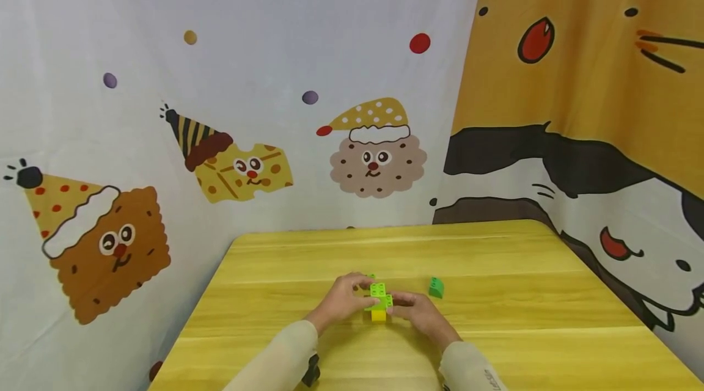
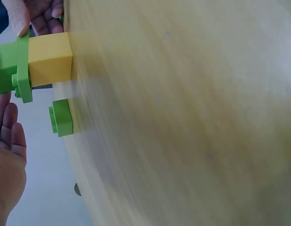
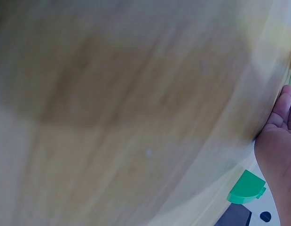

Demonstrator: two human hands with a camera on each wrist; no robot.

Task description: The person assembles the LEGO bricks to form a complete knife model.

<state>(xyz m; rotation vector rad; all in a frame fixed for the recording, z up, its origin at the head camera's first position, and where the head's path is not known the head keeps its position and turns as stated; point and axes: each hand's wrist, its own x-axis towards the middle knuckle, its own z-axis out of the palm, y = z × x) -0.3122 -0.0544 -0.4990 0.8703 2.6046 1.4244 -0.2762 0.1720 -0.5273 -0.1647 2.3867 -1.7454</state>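
Observation:
Between both hands is a stack of building bricks, with a yellow brick (image 2: 50,57) at the bottom, a flat light green piece (image 2: 24,70) over it and a light green brick (image 1: 377,289) on top. My left hand (image 1: 345,298) pinches the upper green brick, thumb on the near side and fingers behind. From the right, my right hand (image 1: 420,313) grips the flat green piece, its thumb at the edge in the left wrist view. The yellow underside is close over the table. In the right wrist view the stack is mostly out of frame beyond the right hand (image 3: 281,136).
A light green brick (image 2: 63,117) lies behind the stack, partly hidden by the left hand in the head view. To the right sits a darker green curved brick (image 1: 436,287). The wooden table (image 1: 495,354) meets a printed cloth backdrop (image 1: 308,165).

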